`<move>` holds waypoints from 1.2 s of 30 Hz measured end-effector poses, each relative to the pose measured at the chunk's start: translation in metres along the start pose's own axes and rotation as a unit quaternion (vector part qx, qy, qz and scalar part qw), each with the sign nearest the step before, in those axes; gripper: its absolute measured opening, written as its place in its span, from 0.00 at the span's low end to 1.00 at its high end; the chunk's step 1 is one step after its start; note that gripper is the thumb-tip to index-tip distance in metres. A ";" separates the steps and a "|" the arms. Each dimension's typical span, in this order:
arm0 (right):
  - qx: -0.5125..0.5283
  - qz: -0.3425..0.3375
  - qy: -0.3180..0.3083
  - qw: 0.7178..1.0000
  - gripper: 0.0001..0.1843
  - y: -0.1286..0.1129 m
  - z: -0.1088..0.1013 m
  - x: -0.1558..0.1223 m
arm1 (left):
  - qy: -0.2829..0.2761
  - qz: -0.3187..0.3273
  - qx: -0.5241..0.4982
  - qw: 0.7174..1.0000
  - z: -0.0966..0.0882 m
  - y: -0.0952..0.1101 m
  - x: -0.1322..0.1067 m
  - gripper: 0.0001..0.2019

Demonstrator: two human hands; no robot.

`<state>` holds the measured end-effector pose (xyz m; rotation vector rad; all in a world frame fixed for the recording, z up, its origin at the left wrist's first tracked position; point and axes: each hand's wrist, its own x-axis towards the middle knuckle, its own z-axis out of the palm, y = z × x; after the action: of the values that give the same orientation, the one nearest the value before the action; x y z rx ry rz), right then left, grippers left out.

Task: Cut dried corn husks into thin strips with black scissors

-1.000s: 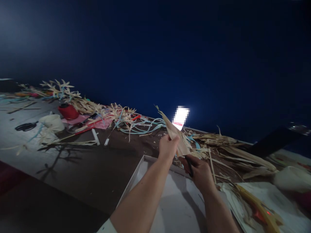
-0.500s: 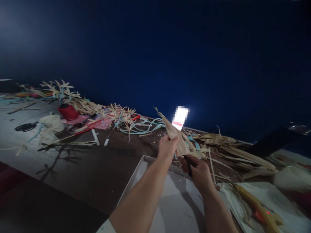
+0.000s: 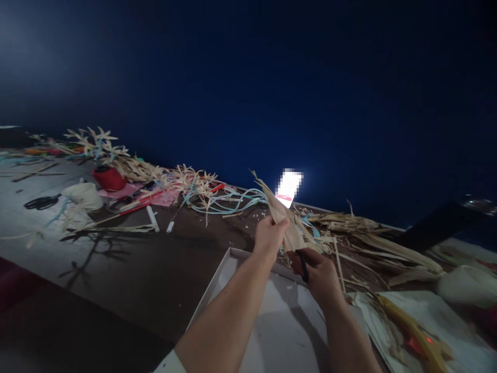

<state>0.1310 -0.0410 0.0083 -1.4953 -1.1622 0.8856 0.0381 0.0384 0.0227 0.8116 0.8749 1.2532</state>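
My left hand [image 3: 268,237] pinches a pale, dry corn husk [image 3: 294,235] whose thin tip points up and away. Close to the husk's lower end, my right hand [image 3: 321,273] is wrapped round black-handled scissors [image 3: 305,267]. The blades are hidden behind my fingers and the husk, so I cannot tell whether they touch it. Both hands are above the far part of a shallow white box [image 3: 264,331].
A yellow glue gun [image 3: 413,326] with a red light lies on white sheets at right. Dry husks [image 3: 404,251] spread behind it. Leftward are blue cords [image 3: 233,204], husk flowers [image 3: 190,181], a red thread spool [image 3: 109,178], a tape roll [image 3: 83,196] and other scissors [image 3: 42,202]. A lit screen [image 3: 289,186] stands behind.
Both hands and the husk have shifted very slightly to the right. My grips on the husk and the scissors look the same.
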 end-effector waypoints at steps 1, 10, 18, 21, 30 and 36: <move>-0.001 0.001 0.001 1.000 0.16 -0.001 0.000 0.000 | 0.000 -0.002 -0.004 1.000 0.000 0.001 -0.001 0.11; -0.043 -0.017 0.006 0.999 0.17 0.000 -0.002 -0.001 | -0.004 -0.003 -0.002 1.000 0.001 0.001 0.000 0.10; -0.051 -0.022 0.004 0.998 0.15 -0.005 -0.003 -0.003 | 0.001 0.006 0.003 1.000 0.001 -0.002 0.001 0.11; -0.059 -0.017 0.006 0.998 0.16 -0.007 -0.004 -0.003 | 0.004 0.004 0.000 1.000 0.002 -0.002 0.001 0.11; -0.038 -0.019 -0.001 0.999 0.20 -0.012 -0.003 -0.005 | -0.004 0.013 -0.012 1.000 0.002 -0.003 0.000 0.11; 0.025 -0.012 -0.023 0.999 0.14 0.004 -0.002 0.001 | 0.009 0.029 -0.008 0.999 0.000 -0.004 0.002 0.11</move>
<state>0.1341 -0.0405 0.0049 -1.4251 -1.1804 0.9308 0.0401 0.0403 0.0188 0.8189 0.8602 1.3193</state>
